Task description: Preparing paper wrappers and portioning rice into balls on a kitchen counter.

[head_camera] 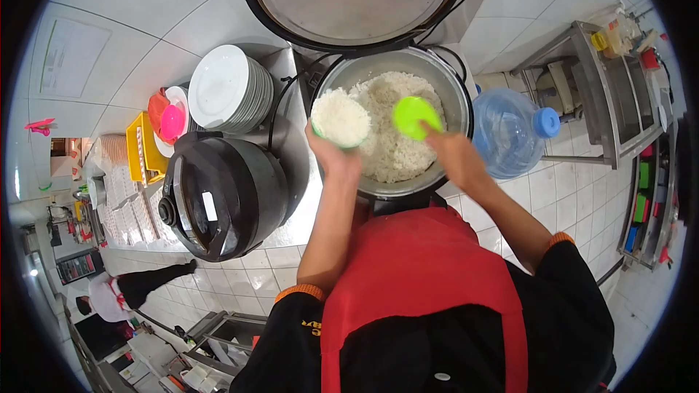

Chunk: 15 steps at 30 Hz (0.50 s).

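My left hand (337, 157) holds a small green bowl (355, 144) heaped with white rice (341, 117) over the left side of a large round rice cooker pot (461, 114). A bright green rice paddle (413, 116) is gripped in my right hand (458, 155), its blade above the cooked rice (401, 161) in the pot. The paddle's handle is mostly hidden by my fingers. Behind the pot, the cooker's hinged lid (306, 0) stands raised, its metal inner face towards me.
Left of the pot are a closed black multicooker (229, 196), a stack of white plates (218, 87) and a yellow basket (144, 147). A large blue water bottle (508, 134) lies on the right. Black power cables (278, 112) run beside the cooker. Another person (112, 295) stands far off at left.
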{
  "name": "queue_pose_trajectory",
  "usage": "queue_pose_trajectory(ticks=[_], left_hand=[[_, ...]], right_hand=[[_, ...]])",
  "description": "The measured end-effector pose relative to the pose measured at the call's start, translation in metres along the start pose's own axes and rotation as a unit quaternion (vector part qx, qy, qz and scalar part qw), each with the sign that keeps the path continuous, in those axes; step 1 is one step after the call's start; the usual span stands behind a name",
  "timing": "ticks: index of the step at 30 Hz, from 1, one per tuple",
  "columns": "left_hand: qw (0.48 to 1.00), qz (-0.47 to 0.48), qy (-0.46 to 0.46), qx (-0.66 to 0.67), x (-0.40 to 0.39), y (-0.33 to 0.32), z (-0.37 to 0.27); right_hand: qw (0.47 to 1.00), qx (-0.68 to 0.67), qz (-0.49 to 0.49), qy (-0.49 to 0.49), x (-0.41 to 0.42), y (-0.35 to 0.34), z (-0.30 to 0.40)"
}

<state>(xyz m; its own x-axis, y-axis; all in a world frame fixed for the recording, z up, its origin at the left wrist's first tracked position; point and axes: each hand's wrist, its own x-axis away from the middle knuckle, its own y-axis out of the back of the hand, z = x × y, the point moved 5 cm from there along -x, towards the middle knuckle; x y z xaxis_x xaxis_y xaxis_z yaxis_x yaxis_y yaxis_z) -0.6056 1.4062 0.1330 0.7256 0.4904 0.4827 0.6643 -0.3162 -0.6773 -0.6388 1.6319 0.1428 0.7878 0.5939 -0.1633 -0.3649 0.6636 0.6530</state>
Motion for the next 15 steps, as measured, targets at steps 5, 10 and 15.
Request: queue_pose_trajectory(ticks=[5, 10, 15], left_hand=[[0.999, 0.019, 0.032, -0.004, 0.022, -0.018, 0.01], [0.997, 0.007, 0.047, -0.056, 0.029, -0.023, 0.022], [0.996, -0.001, 0.002, -0.094, 0.019, -0.002, 0.036]], right_hand=[[0.992, -0.118, 0.031, 0.031, -0.029, 0.013, 0.066], [0.987, -0.126, 0.085, -0.044, -0.022, -0.013, 0.07], [0.993, -0.107, 0.036, -0.032, -0.025, -0.019, 0.07]])
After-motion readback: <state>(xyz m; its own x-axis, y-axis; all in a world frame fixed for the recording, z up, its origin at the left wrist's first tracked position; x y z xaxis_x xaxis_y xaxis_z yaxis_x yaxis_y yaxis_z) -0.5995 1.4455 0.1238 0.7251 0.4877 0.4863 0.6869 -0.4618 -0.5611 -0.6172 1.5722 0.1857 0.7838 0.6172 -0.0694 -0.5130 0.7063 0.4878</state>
